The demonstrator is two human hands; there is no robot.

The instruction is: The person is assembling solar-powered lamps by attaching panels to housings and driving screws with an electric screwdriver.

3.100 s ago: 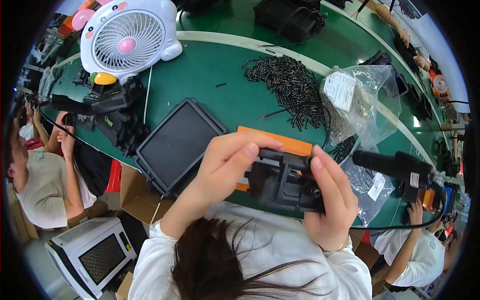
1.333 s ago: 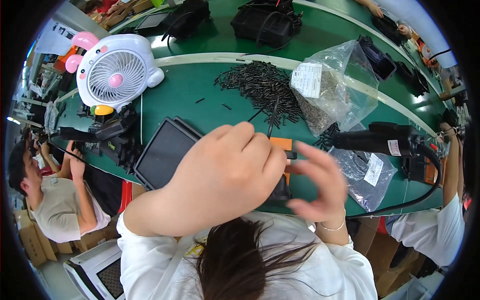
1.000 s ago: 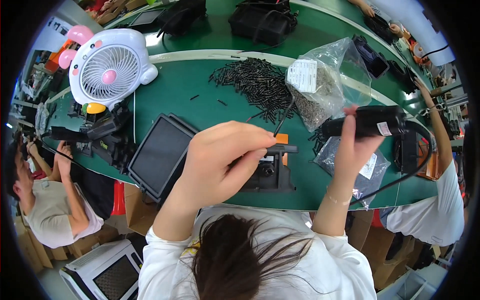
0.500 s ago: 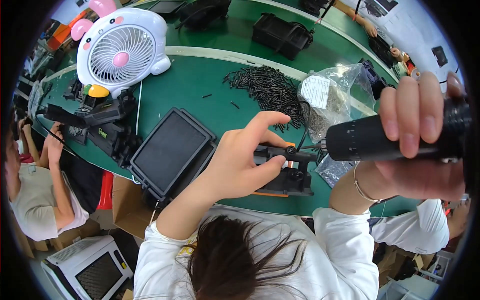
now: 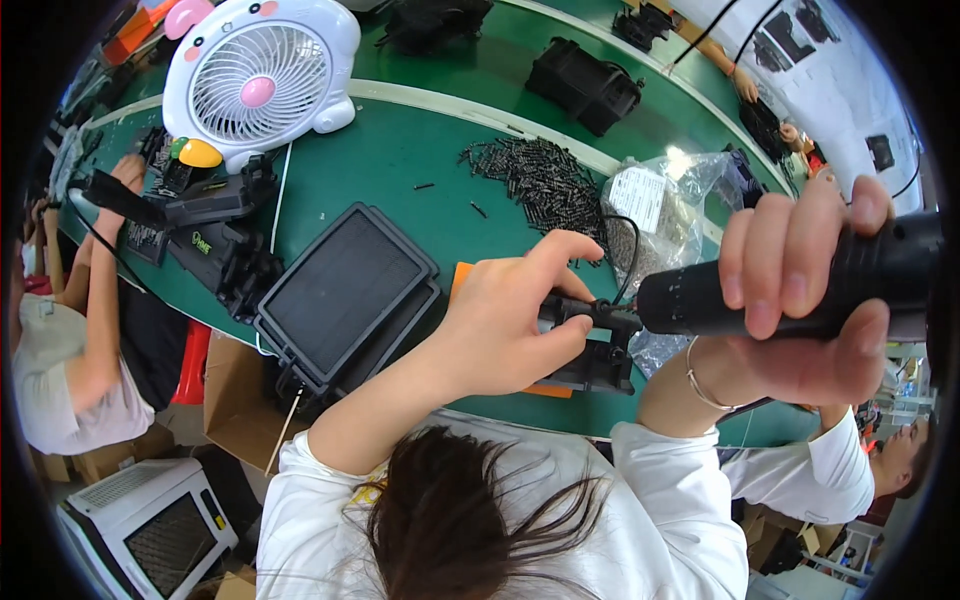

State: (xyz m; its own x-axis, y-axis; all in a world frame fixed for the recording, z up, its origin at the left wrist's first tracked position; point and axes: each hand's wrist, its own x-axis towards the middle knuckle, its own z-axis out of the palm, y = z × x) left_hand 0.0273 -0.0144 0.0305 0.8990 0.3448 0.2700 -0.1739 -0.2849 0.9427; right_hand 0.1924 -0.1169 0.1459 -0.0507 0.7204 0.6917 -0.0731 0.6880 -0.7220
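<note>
My left hand (image 5: 500,330) rests over a black plastic housing part (image 5: 606,372) on the green bench, gripping it between thumb and curled fingers, its index finger raised. Orange material (image 5: 552,391) shows beneath that part. In my right hand (image 5: 768,265) is a black electric screwdriver (image 5: 680,300), lying almost level and pointing left. Its bit meets the right far side of the part, near a thin black cable (image 5: 634,250); whether a screw sits under the tip is too small to tell. Beyond my left hand lies a heap of black screws (image 5: 540,185).
Left of my forearm lies a black rectangular tray-like case (image 5: 345,295). Behind it stand a white fan (image 5: 258,75) and black housings (image 5: 225,262). A clear plastic bag (image 5: 690,190) of small parts lies beyond the screwdriver. Other people work at both sides, a cardboard box (image 5: 240,400) below left.
The screwdriver has moved left, its tip closer onto the housing part. My left hand keeps its grip. The whole view has shifted slightly, and the person at left has reached forward.
</note>
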